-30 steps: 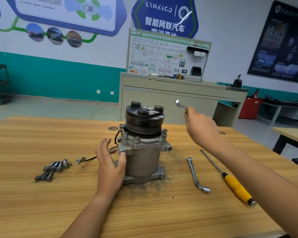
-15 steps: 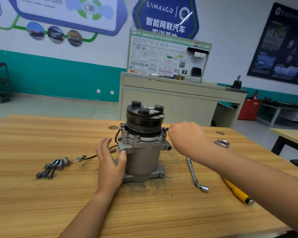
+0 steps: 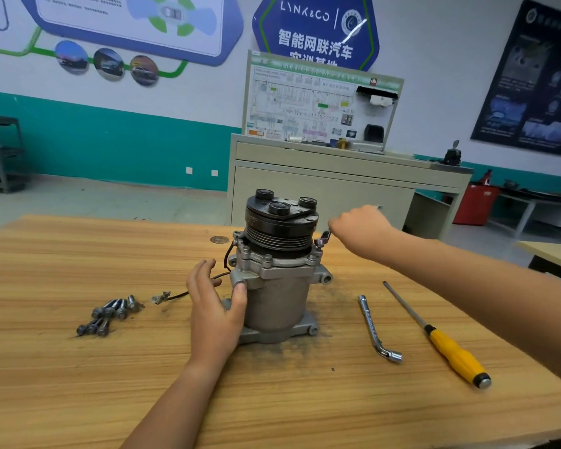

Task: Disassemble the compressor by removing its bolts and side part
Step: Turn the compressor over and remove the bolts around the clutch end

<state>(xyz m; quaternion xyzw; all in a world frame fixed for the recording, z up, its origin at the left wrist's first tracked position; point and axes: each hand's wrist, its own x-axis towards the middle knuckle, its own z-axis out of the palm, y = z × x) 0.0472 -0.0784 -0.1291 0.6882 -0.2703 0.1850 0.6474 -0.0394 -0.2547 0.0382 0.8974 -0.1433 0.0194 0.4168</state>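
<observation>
Timber fills the lower frame: the table (image 3: pixel 78 384) spreads wide and carries everything in play. Behind it stands a grey cabinet (image 3: pixel 321 196) with a wiring board on top, and off to the right sits a red bin (image 3: pixel 475 202); what it holds cannot be seen from here.

Centre of the table, the compressor (image 3: pixel 279 296) stands upright on its end plate, with dark grit scattered on the wood around its foot. Its body is dull silver and scuffed, with a flanged head section above. A black grooved pulley (image 3: pixel 279 225) with three round bosses caps it. A black wire (image 3: pixel 175 296) trails from its left side to a small connector lying on the table.

The left hand (image 3: pixel 214 309) braces the housing. The thumb presses on a round boss on the left flank, while the fingers are stretched out straight and spread, clear of the metal. The right hand (image 3: pixel 360 228) reaches in from the right at pulley height, fingers curled tight around a small spanner (image 3: pixel 325 236). The spanner's head meets a raised bolt (image 3: pixel 319 244) on the right edge of the flange.

To the right lies a screwdriver (image 3: pixel 454 354) with a yellow handle. An L-shaped socket wrench (image 3: pixel 374 328) lies between it and the compressor. Far left, loose bolts (image 3: pixel 110 314) sit in a small heap, well apart from the housing.
</observation>
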